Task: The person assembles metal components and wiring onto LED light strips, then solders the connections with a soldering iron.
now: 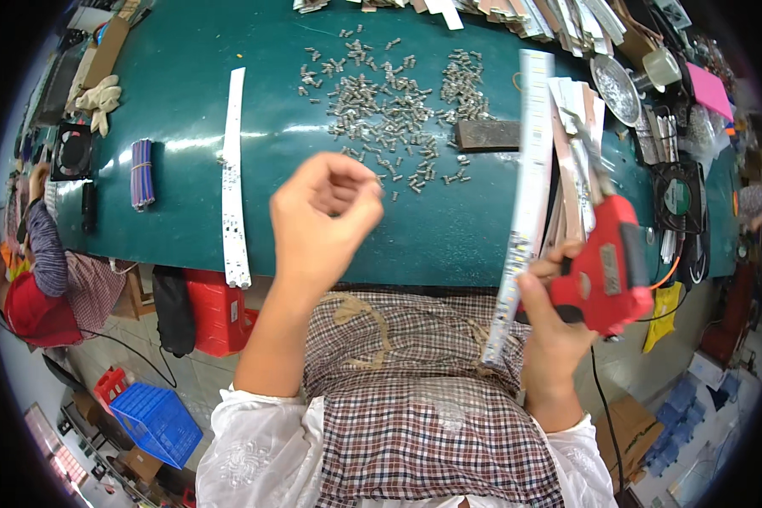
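Strip in hand: the white strip (528,182) is up in your right hand (554,326), running lengthwise away from you, its near end over your checked apron (432,432) and its far end over the green table (178,93).
Right hand: low, at the table's near edge, forearm coming up from below. Your thumb is against the strip with the fingers bent behind, so I'd call that a pinch. The same hand seems to carry the red tool (605,271) too, nose pointing away from you; can't tell how the fingers share that grip.
Left hand: raised in front of the loose metal bits (381,106), forearm angled up and inward, fingers curled and thumb tip close to the forefinger. It's a bit blurred, so I can't tell if you're pinching anything.
Step, my guess: handling this one strip with the tool close by; the other white strip (234,169) lies on the table to your left.
Next move, my guess: calls for a steady strip, with the tool's nose kept off it and off the stacked strips (573,220) right behind. Holding both one-handed, you could easily let the strip twist.
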{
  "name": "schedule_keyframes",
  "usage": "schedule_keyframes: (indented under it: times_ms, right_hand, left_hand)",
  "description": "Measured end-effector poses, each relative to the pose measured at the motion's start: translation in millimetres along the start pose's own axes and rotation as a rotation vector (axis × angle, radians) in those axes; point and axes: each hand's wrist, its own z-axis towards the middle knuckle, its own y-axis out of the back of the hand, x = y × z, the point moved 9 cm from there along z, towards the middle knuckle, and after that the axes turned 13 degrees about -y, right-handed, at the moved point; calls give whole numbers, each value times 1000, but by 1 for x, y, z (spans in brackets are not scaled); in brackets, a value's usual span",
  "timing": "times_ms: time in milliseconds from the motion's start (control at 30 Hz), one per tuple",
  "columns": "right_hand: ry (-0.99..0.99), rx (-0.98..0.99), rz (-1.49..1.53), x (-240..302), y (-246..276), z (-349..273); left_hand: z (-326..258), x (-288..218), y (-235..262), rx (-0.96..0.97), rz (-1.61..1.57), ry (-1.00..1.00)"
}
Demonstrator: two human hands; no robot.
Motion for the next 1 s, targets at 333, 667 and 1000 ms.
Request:
schedule_keyframes:
  times_ms: [333, 667, 1000]
  right_hand:
    - [-106, 132, -15, -27, -28, 2]
    - [-93, 145, 3, -33, -23, 2]
    - [-47, 160, -4, -32, -23, 3]
  left_hand:
    - [-47, 19, -72, 226, -599, 451]
    - [-48, 20, -80, 185, -590, 442]
    - [-47, 22, -84, 195, -550, 442]
